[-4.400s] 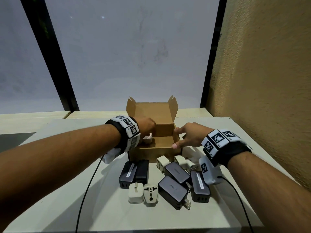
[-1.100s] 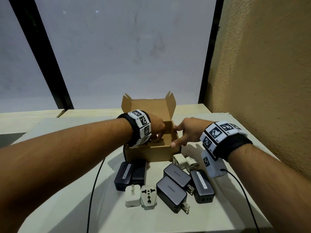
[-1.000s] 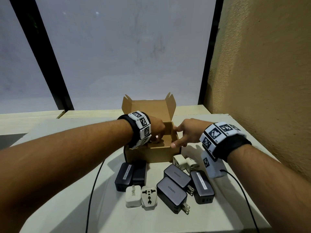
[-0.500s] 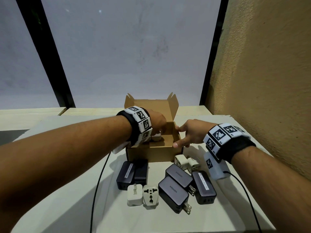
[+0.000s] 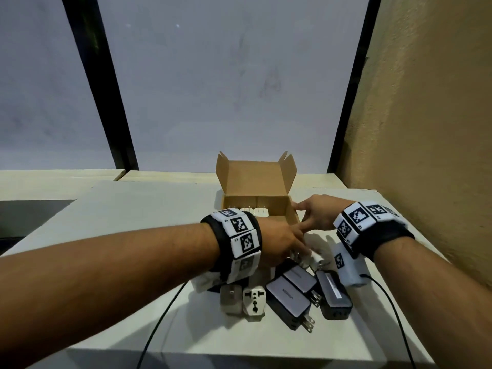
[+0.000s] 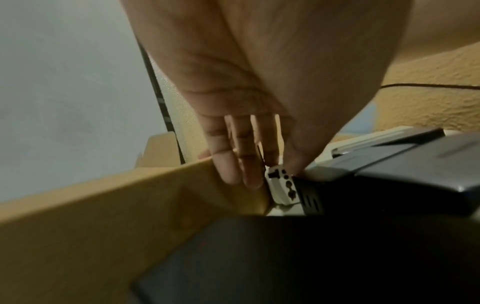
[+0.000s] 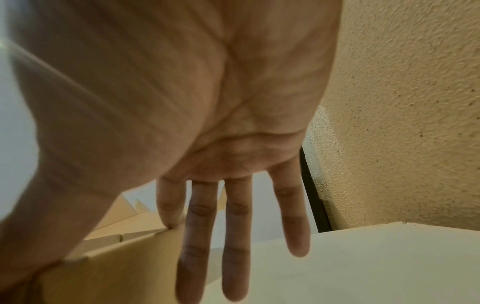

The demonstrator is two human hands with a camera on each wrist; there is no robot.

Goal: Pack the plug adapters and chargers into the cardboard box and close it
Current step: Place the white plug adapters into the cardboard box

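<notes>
The open cardboard box [image 5: 291, 209] stands at the table's far middle with its lid up. White adapters [image 5: 252, 210] stand prongs-up in its back left. My left hand [image 5: 300, 251] reaches past the box's front right corner. In the left wrist view this hand [image 6: 270, 174] pinches a white plug adapter [image 6: 281, 188] between thumb and fingers, beside the box's wall [image 6: 103, 205]. My right hand [image 5: 300, 217] lies with straight fingers against the box's right wall; in the right wrist view, my right hand [image 7: 233, 236] touches the box's rim [image 7: 145, 236] with its index finger.
Dark chargers [image 5: 288, 296] [image 5: 334, 294] and two white adapters [image 5: 231, 298] [image 5: 254, 299] lie in front of the box on the pale table [image 5: 133, 235]. A textured wall [image 5: 426, 129] rises close on the right. Wrist cables [image 5: 159, 315] [image 5: 394, 310] trail over the near edge.
My left hand has come out of the box and moved near and right, to a white adapter by the box's front right corner. The right hand has stayed on the box's right wall.
</notes>
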